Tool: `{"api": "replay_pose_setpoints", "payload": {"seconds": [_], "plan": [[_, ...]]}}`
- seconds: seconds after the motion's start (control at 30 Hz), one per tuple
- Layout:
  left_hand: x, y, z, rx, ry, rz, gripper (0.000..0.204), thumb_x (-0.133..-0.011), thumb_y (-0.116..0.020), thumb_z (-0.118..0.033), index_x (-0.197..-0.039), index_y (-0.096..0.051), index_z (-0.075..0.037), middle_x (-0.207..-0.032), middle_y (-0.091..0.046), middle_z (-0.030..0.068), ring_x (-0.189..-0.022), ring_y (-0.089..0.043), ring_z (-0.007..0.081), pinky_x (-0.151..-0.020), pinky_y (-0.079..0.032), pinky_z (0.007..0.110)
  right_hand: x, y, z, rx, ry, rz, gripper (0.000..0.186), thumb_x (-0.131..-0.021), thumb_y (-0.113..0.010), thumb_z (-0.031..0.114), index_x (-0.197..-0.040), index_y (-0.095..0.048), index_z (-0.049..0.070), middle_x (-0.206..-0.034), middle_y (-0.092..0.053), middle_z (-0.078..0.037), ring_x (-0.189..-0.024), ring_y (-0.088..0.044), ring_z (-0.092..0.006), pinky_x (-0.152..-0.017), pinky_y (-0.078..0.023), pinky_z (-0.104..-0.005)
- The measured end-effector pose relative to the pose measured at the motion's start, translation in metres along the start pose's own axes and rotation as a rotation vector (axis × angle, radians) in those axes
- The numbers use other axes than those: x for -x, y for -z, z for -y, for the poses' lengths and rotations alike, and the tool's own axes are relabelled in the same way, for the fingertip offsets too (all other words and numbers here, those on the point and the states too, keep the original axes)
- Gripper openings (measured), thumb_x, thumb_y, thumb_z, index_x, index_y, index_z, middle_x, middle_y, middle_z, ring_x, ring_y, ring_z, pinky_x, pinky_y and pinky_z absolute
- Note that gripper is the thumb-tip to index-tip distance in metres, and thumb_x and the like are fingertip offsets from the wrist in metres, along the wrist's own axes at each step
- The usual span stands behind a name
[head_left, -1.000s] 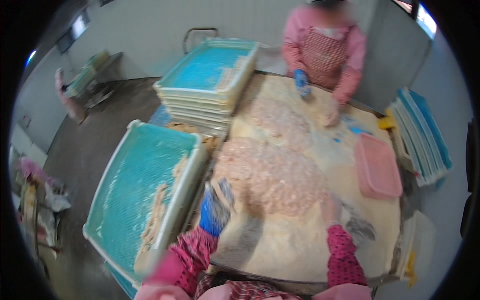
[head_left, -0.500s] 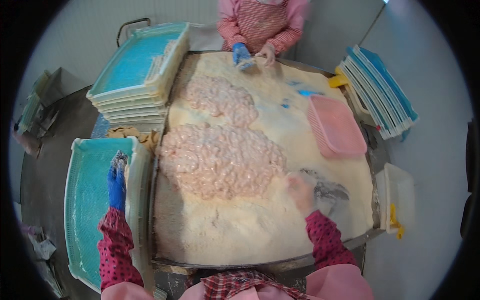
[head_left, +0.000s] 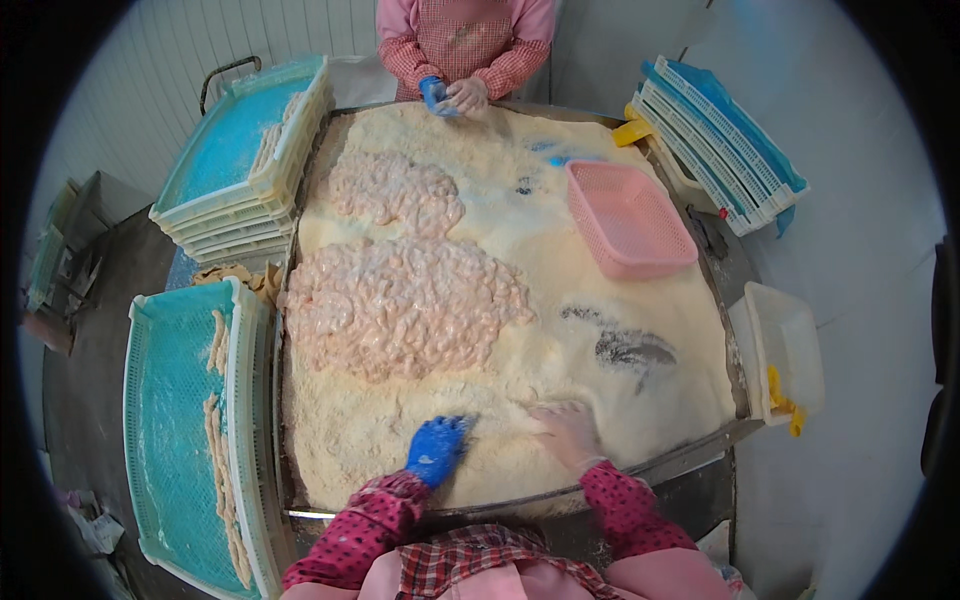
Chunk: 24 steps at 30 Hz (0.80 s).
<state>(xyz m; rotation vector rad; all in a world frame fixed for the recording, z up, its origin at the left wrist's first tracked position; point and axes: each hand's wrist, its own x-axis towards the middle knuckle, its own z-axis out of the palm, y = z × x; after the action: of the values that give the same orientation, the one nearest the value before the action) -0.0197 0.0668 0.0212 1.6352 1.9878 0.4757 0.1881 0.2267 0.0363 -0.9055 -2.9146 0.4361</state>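
My left hand [head_left: 437, 450], in a blue glove dusted with powder, rests on the pale breading powder [head_left: 400, 410] near the table's front edge, fingers stretched out. A little to its right, my right hand [head_left: 567, 435], in a thin clear glove, reaches into the same powder with its fingers extended toward the left; the fingertips are partly sunk in. No piece shows in either hand. Beyond them lies a large heap of wet, pale pink raw meat pieces [head_left: 405, 310], with a smaller meat heap [head_left: 395, 190] farther back.
Left of the table, a turquoise-lined tray [head_left: 165, 400] holds powder-coated strips [head_left: 220, 470] along its right side. Behind it are stacked trays [head_left: 230, 190]. A pink basket [head_left: 630, 220] sits on the powder; tilted trays [head_left: 710, 145] and a white bin [head_left: 785, 350] stand right. A co-worker [head_left: 465, 50] works opposite.
My left hand has come from the tray onto the powder, and a strip now shows in the tray. My right hand has moved nearer and left. The co-worker's hands have drawn together.
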Motion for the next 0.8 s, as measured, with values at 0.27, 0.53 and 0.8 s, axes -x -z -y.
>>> {"api": "replay_pose_setpoints", "payload": {"seconds": [0.27, 0.53, 0.8], "plan": [[-0.035, -0.032, -0.017, 0.583, 0.163, -0.241, 0.035, -0.085, -0.058, -0.023, -0.117, -0.055, -0.009, -0.116, -0.057, 0.0095, -0.105, -0.052, 0.0299, -0.091, -0.041, 0.036, -0.019, 0.026, 0.04, -0.342, -0.023, -0.218, 0.037, -0.083, -0.056, 0.029, -0.116, -0.057, 0.012, -0.115, -0.059, -0.011, -0.112, -0.05, -0.0298, -0.1, -0.031, -0.0427], [-0.001, -0.042, -0.033, 2.077, 0.31, -0.23, 0.043, -0.097, -0.041, -0.029, -0.132, -0.039, -0.004, -0.127, -0.049, 0.0109, -0.116, -0.045, 0.0197, -0.099, -0.036, 0.031, -0.038, 0.006, 0.115, -0.397, 0.159, -0.407, 0.047, -0.092, -0.039, 0.034, -0.128, -0.049, 0.006, -0.127, -0.05, -0.017, -0.123, -0.041, -0.034, -0.108, -0.019, -0.0465], [0.005, 0.003, -0.008, 2.278, 0.597, -0.476, 0.042, -0.096, -0.04, -0.037, -0.12, -0.05, -0.005, -0.075, -0.058, 0.0026, -0.062, -0.054, 0.0146, -0.057, -0.047, 0.029, -0.113, 0.013, 0.101, -0.809, 0.146, -0.356, 0.047, -0.089, -0.054, 0.024, -0.129, -0.043, 0.002, -0.131, -0.044, -0.016, -0.124, -0.039, -0.0293, -0.104, -0.028, -0.037]]}}
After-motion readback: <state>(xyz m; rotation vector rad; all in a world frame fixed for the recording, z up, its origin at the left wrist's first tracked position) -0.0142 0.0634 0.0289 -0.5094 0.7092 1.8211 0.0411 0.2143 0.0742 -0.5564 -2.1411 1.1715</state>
